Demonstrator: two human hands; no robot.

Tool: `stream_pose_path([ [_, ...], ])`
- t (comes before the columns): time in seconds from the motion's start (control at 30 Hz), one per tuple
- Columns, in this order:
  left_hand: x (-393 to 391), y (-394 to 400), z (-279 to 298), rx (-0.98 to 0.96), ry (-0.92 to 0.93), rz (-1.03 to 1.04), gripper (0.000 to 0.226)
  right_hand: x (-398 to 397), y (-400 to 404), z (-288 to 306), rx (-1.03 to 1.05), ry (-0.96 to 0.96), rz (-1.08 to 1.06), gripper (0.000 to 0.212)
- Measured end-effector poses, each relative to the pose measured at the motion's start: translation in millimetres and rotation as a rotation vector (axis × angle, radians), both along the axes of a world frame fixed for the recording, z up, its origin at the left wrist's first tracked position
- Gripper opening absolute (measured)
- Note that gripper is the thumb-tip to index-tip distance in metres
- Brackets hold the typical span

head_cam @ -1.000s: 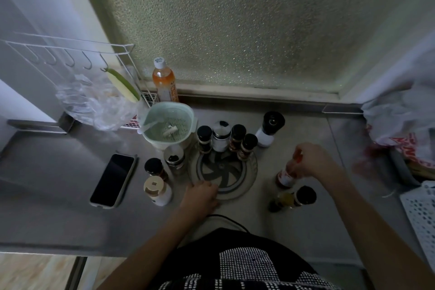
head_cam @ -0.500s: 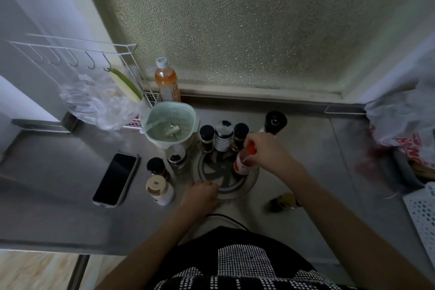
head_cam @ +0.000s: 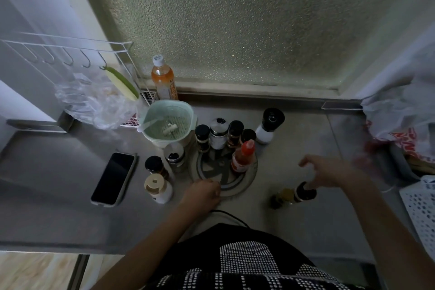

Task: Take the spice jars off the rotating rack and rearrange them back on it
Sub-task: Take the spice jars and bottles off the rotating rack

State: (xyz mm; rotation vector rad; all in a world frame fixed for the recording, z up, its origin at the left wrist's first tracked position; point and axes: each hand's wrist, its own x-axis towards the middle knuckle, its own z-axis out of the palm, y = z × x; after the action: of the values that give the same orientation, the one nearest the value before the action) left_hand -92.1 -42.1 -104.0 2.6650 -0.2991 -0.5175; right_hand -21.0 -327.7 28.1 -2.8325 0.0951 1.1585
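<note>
The round rotating rack (head_cam: 250, 178) lies on the steel counter. Several jars stand along its far rim: a black-lidded jar (head_cam: 202, 136), a white jar (head_cam: 219, 134), a brown spice jar (head_cam: 235, 133) and a dark-capped one (head_cam: 248, 135). A red-capped bottle (head_cam: 242, 156) stands on its right side. My left hand (head_cam: 203, 193) rests on the rack's near rim. My right hand (head_cam: 329, 172) hovers with fingers spread just over a black-lidded jar (head_cam: 294, 194) lying on the counter. Left of the rack stand a beige-lidded jar (head_cam: 157, 188), a dark jar (head_cam: 155, 166) and a glass jar (head_cam: 175, 156).
A phone (head_cam: 113, 178) lies at the left. A green strainer bowl (head_cam: 168, 123), an orange drink bottle (head_cam: 163, 80) and a wire shelf with a plastic bag (head_cam: 94, 99) are behind. A black-topped grinder (head_cam: 269, 125) stands right of the rack. Bags (head_cam: 400, 120) and a white basket (head_cam: 421, 202) fill the right.
My right hand carried the red-capped bottle from the counter onto the rack, let it go, and moved back right over the lying jar. My left hand stayed at the rack's rim.
</note>
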Motion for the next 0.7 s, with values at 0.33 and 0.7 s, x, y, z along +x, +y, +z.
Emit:
stream_pose_path([
  [0.33,-7.9,-9.8,0.9,-0.201,0.031,-0.019,0.019,-19.7,6.5,-42.5,0.177,-0.153,-0.187,0.024],
  [0.7,-7.4,1.1,-0.7,-0.145,0.016,0.055,0.014,24.0,67.0,3.7,0.529,-0.386,-0.083,0.029],
])
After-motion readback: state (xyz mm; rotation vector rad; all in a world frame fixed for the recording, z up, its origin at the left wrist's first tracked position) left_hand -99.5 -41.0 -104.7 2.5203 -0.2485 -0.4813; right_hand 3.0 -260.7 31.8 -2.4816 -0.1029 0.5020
